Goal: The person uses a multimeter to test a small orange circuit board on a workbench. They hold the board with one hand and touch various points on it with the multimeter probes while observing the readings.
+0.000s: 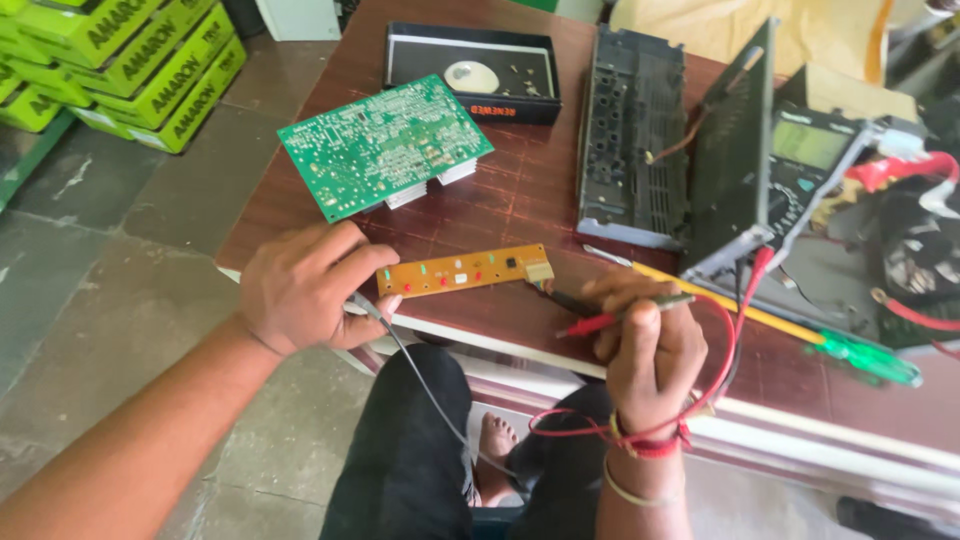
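My left hand pinches a thin grey probe lead | right hand clamps red and black probes | narrow orange circuit strip lies between, long axis nine-to-three, on brown wooden table, nearer left hand.

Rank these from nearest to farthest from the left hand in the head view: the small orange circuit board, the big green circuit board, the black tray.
From the left hand:
1. Small orange circuit board, just right of the fingers on the table.
2. Big green circuit board, beyond the hand, mid-table.
3. Black tray, at the table's far edge.
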Demonstrator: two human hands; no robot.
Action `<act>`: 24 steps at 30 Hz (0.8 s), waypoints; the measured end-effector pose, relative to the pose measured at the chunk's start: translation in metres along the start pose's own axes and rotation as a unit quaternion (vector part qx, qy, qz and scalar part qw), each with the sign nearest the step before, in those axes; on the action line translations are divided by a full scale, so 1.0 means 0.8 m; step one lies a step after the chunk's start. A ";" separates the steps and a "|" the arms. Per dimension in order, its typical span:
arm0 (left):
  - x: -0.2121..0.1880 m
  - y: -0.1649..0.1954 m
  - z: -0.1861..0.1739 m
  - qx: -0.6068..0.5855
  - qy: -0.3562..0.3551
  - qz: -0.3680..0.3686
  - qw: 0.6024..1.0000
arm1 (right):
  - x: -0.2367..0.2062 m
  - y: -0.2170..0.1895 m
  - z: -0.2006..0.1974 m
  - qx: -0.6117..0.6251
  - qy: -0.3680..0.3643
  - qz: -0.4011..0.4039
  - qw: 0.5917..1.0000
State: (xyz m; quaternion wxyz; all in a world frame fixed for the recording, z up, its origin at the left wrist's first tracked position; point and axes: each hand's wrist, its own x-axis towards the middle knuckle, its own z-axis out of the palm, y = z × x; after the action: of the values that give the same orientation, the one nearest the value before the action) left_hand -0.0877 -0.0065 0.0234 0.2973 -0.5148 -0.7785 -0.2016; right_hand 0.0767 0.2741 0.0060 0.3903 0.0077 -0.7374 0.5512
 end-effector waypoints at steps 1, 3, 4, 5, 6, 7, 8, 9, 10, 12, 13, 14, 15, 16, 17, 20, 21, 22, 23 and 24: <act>-0.001 0.001 0.001 -0.003 0.005 0.001 1.000 | -0.002 0.001 0.000 0.008 0.018 0.018 1.000; -0.002 0.003 0.000 -0.005 0.013 0.000 1.000 | -0.002 0.003 0.001 -0.003 0.029 -0.002 1.000; -0.002 0.003 0.000 -0.004 0.019 -0.001 1.000 | -0.001 0.002 0.002 -0.008 0.033 -0.014 0.999; -0.001 0.003 -0.001 -0.001 0.025 -0.001 1.000 | 0.000 0.000 0.002 -0.021 0.034 -0.002 0.999; 0.000 0.004 -0.003 0.003 0.030 -0.001 1.000 | 0.002 -0.002 0.004 -0.034 0.035 0.011 0.999; 0.000 0.005 -0.004 0.006 0.033 -0.003 0.999 | 0.004 -0.004 0.006 -0.047 0.034 0.026 0.998; 0.000 0.007 -0.005 0.005 0.037 -0.006 0.999 | 0.005 -0.007 0.007 -0.045 0.036 0.022 0.998; 0.002 0.008 -0.007 0.005 0.042 -0.008 0.999 | 0.008 -0.009 0.010 -0.042 0.039 0.017 0.998; 0.003 0.007 -0.008 0.008 0.048 -0.010 0.999 | 0.012 -0.011 0.012 -0.038 0.040 0.010 0.998; 0.004 0.005 -0.010 0.007 0.054 -0.011 0.998 | 0.014 -0.016 0.012 -0.028 0.037 0.031 0.998; 0.006 0.004 -0.010 0.007 0.057 -0.013 0.998 | 0.017 -0.017 0.012 -0.024 0.034 0.041 0.998; 0.007 0.003 -0.009 0.008 0.056 -0.018 0.998 | 0.020 -0.018 0.011 -0.081 0.023 0.026 0.996; 0.007 0.001 -0.009 0.007 0.052 -0.022 0.998 | 0.020 -0.020 0.010 -0.139 0.013 0.014 0.990; 0.007 0.000 -0.008 0.006 0.047 -0.025 0.999 | 0.021 -0.022 0.009 -0.195 0.006 0.002 0.981; 0.007 -0.002 -0.006 0.004 0.055 -0.024 0.998 | 0.022 -0.021 0.010 -0.185 -0.002 0.008 0.983; 0.008 -0.009 -0.001 0.009 0.067 -0.026 0.997 | 0.028 -0.021 0.015 -0.164 -0.016 0.017 0.986; 0.006 -0.008 0.000 0.015 0.063 -0.032 0.997 | 0.030 -0.022 0.016 -0.166 -0.021 0.017 0.986; 0.005 -0.008 0.001 0.020 0.059 -0.037 0.997 | 0.031 -0.023 0.018 -0.167 -0.025 0.017 0.985; 0.005 -0.011 0.002 0.027 0.060 -0.034 0.997 | 0.034 -0.023 0.021 -0.193 -0.034 0.021 0.980; 0.005 -0.014 0.003 0.035 0.063 -0.031 0.997 | 0.037 -0.022 0.023 -0.218 -0.043 0.024 0.975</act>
State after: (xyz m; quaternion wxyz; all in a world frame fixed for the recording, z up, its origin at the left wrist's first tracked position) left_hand -0.0994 -0.0066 0.0241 0.3572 -0.4658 -0.7804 -0.2155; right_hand 0.0532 0.2648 0.0361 0.3373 -0.0713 -0.8558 0.3857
